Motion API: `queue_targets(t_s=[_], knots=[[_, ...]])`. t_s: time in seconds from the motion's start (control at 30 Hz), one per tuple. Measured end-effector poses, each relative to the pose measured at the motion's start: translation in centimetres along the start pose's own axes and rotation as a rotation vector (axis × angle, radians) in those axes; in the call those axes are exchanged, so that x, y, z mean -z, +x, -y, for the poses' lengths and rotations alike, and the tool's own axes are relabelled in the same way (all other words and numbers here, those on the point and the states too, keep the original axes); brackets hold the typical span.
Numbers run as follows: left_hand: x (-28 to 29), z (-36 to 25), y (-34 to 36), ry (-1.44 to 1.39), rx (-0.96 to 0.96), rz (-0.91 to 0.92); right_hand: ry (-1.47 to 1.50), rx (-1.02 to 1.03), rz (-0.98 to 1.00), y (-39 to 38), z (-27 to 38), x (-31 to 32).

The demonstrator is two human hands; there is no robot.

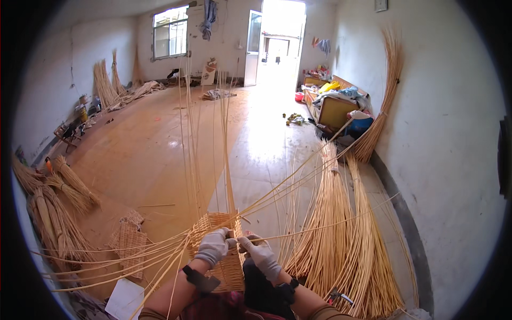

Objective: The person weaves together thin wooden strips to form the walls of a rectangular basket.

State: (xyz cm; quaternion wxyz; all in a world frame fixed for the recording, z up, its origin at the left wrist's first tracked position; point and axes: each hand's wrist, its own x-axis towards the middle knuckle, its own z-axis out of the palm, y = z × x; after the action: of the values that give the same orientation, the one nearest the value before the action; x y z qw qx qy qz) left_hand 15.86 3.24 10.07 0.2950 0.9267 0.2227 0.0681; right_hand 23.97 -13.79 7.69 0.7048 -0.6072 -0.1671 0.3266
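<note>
A woven basket (221, 272) of pale cane stands at the bottom centre, with long loose rods (189, 149) rising from it and others fanning out to both sides. My left hand (213, 246), in a pale glove, is closed on the basket's upper edge among the strands. My right hand (257, 255), also gloved, is closed in a pinch on a cane strand at the same edge, just right of my left. Dark bands sit on both wrists.
Cane bundles lie at left (56, 224) and right (325, 224); one (384, 96) leans on the right wall. Woven pieces (128, 248) and a white board (124, 300) lie on the floor (133, 170). A cluttered bench (333, 109) stands near the open door (253, 48).
</note>
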Motion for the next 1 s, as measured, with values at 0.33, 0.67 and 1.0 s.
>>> queue_targets(t_s=[0.33, 0.67, 1.0], knots=[[1.2, -0.3, -2.0, -0.120, 0.099, -0.032, 0.078, -0.257, 0.073, 4.7, -5.2, 0.4], [1.8, 1.2, -6.2, -0.225, 0.113, -0.349, -0.178, -0.301, 0.471, 7.5, -5.6, -3.0], [2.6, 3.9, -12.0, -0.788, 0.171, -0.595, 0.099, -0.177, 0.530, 7.3, -3.6, -6.6]])
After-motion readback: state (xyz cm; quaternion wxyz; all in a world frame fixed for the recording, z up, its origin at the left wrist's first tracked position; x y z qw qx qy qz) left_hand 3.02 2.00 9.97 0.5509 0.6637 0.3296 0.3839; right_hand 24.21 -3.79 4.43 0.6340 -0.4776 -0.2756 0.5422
